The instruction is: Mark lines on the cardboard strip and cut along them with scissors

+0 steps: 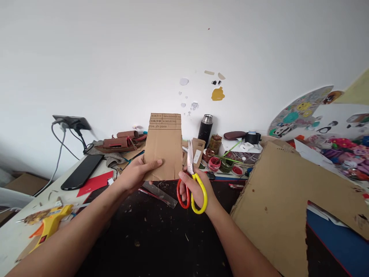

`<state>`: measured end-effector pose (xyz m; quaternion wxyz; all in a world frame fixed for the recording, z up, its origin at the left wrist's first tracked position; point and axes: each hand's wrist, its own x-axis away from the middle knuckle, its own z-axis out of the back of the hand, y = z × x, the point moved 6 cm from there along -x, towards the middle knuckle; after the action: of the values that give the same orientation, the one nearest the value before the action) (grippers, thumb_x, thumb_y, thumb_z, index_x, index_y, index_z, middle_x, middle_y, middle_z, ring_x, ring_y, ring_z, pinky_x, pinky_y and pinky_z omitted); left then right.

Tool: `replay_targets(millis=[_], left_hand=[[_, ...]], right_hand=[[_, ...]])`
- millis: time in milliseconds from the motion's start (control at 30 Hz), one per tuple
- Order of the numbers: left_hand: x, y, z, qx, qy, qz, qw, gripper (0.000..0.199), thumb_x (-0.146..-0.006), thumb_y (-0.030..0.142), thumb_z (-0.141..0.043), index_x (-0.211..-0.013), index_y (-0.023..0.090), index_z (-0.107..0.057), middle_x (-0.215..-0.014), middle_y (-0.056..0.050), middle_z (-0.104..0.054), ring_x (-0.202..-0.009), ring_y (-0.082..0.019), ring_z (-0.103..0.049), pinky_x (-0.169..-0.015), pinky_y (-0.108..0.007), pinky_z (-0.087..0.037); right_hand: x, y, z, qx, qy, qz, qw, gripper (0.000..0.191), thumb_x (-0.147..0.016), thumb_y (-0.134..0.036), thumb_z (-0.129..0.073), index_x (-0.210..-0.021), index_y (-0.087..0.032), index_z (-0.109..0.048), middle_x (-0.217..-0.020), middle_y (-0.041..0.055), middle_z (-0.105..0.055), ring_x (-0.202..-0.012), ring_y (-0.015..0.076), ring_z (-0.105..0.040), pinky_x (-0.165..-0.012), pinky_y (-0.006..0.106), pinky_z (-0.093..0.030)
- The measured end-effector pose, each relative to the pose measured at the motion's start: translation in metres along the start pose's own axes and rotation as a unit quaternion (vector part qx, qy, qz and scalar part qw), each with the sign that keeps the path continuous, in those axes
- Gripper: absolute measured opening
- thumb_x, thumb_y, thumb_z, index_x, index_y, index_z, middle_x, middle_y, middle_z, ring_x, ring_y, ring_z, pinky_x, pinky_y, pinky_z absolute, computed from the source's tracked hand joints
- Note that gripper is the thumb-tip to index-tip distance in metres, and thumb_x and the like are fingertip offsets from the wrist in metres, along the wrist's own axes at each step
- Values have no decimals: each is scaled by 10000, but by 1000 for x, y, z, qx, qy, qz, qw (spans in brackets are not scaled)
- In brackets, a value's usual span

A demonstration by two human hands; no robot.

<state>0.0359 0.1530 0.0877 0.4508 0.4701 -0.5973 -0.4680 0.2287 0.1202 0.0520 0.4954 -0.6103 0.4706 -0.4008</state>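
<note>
Brown printed cardboard [163, 148] in left hand [144, 171]

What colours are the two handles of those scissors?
One red, the other yellow; it shows best in the head view.

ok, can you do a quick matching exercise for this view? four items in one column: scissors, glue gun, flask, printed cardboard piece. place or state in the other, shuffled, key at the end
Column 1
1. scissors
2. glue gun
3. flask
4. printed cardboard piece

Column 2
A. standing upright near the wall, dark body
B. gripped in the left hand, thumb on its face
C. lying on the pale table, yellow body
D. in the right hand, one red handle, one yellow

Pairs: 1-D, 2-C, 3-A, 4-B
</note>
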Motion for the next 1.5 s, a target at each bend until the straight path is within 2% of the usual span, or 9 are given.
replay_targets(millis=[233, 500, 867, 1100, 1233, 1300, 1500], left_hand=[[0, 1, 0, 12, -3, -23, 1000, 532, -643, 443, -1042, -917, 169, -678, -737, -22, -731, -465, -123, -587, -295, -200, -431], [2, -1, -2, 48, 9, 15, 999, 536, -581, 418, -1067, -890, 152, -719, -723, -50, -748, -479, -141, -607, -287, -193, -426], [0, -5, -6, 83, -8, 40, 996, 460, -597, 389, -1052, -856, 117, -786, -691, -64, -732, -446, -129, -580, -288, -195, -411], [3, -8, -10, 109, -21, 64, 992, 424, -606, 351, -1046, -824, 127, -758, -673, -48, -716, -437, -118, -589, -286, -169, -393], [6, -9, -14, 124, -25, 73, 989, 439, -618, 325, -1044, -880, 140, -744, -693, -36, -722, -445, -118, -611, -282, -153, -384], [8, -8, -15, 127, -27, 73, 989, 449, -616, 314, -1048, -885, 144, -733, -697, -32, -722, -450, -123, -623, -284, -151, -390], [9, -8, -16, 126, -33, 60, 990, 454, -649, 339, -1049, -908, 139, -734, -709, -44, -727, -451, -127, -617, -290, -164, -403]], right_hand=[[-2, 6, 4, 36, 23, 25, 999, 553, -856, -702, -785, -1032, -242, -534, -502, -95, -602, -352, 139, -548, -355, 215, -450], [2, 1, 5, 89, 33, 68, 993, 486, -937, -686, -732, -1014, -230, -583, -490, -81, -587, -358, 141, -538, -376, 226, -442], [6, -1, 6, 118, 40, 98, 987, 451, -1002, -669, -671, -1048, -226, -598, -511, -74, -595, -391, 149, -556, -432, 244, -468], [7, -3, 6, 165, 56, 112, 978, 430, -1002, -652, -676, -1048, -227, -621, -535, -58, -615, -423, 169, -596, -463, 258, -477], [5, 0, 8, 198, 73, 103, 972, 413, -979, -642, -708, -942, -252, -575, -535, -47, -619, -414, 168, -585, -450, 254, -465], [3, 2, 9, 195, 73, 99, 973, 410, -977, -633, -711, -920, -252, -571, -531, -47, -613, -409, 164, -578, -439, 249, -455], [2, 4, 10, 152, 63, 98, 981, 399, -976, -611, -735, -1010, -226, -637, -527, -65, -605, -403, 150, -565, -430, 231, -453]])
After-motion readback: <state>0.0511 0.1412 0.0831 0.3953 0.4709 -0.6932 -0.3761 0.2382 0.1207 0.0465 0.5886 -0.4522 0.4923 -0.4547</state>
